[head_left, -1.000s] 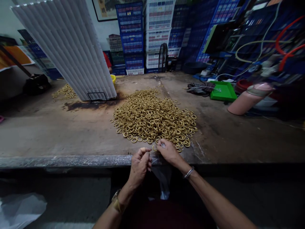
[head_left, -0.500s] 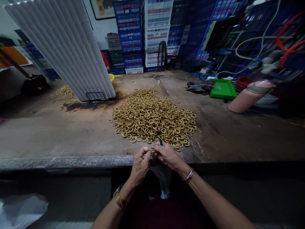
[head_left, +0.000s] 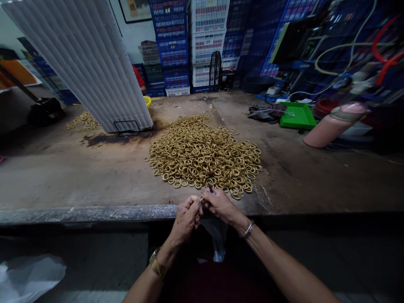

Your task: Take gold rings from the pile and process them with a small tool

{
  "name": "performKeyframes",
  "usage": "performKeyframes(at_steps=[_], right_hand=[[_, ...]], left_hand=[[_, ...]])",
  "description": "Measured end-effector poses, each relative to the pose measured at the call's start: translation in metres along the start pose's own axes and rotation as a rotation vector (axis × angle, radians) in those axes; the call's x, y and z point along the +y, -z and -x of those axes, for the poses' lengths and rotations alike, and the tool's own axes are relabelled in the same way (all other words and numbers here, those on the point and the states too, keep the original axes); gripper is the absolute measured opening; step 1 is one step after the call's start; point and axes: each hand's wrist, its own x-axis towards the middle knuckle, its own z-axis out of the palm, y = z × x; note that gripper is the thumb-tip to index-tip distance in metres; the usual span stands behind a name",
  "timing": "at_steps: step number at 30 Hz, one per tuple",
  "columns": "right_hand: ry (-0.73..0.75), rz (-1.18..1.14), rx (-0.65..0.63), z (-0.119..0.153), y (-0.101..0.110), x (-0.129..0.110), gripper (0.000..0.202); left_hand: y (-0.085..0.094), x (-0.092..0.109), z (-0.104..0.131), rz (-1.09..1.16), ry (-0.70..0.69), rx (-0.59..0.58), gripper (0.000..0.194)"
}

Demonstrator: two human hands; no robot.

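Observation:
A wide pile of gold-coloured rings (head_left: 202, 155) lies on the brown table (head_left: 94, 176), reaching close to its front edge. Just in front of the pile, my left hand (head_left: 187, 215) pinches a gold ring (head_left: 202, 200) between thumb and fingers. My right hand (head_left: 221, 205) is closed around a small dark tool (head_left: 210, 188), whose end sticks up above the fingers. Both hands nearly touch over the table edge. The lower part of the tool is hidden by my fingers.
A tall ribbed white panel (head_left: 85, 63) leans at the left in a wire stand. Rings (head_left: 83, 122) lie behind it. On the right are a green tray (head_left: 297, 115), a pink cylinder (head_left: 333, 126) and dark cloth (head_left: 267, 112). Stacked crates (head_left: 172, 50) stand behind.
My left hand has turned slightly and its fingers are more curled. The dark tool in my right hand has shifted a little to the left. The view has moved slightly.

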Motion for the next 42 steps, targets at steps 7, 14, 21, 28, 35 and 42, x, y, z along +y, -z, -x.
performKeyframes(at_steps=[7,14,21,28,35,42], right_hand=[[0.027,-0.006,-0.026,-0.001,0.001,0.002,0.027],[0.425,0.619,0.136,0.002,0.005,0.012,0.015],[0.514,1.020,0.013,0.011,0.004,0.016,0.017],[0.488,1.113,0.033,0.012,0.003,0.013,0.017],[0.428,1.093,0.175,0.001,0.012,0.004,0.015],[0.568,0.994,-0.010,0.010,0.001,0.000,0.013]], left_hand=[[-0.005,0.005,0.004,0.237,0.015,-0.056,0.031],[-0.005,0.002,0.002,0.196,-0.035,0.045,0.034],[-0.003,-0.002,0.001,0.005,-0.114,0.093,0.032],[-0.001,-0.004,0.001,-0.041,-0.128,0.107,0.032],[-0.007,0.007,0.013,0.074,-0.117,-0.022,0.030],[0.000,0.002,0.005,0.168,-0.151,0.000,0.029]])
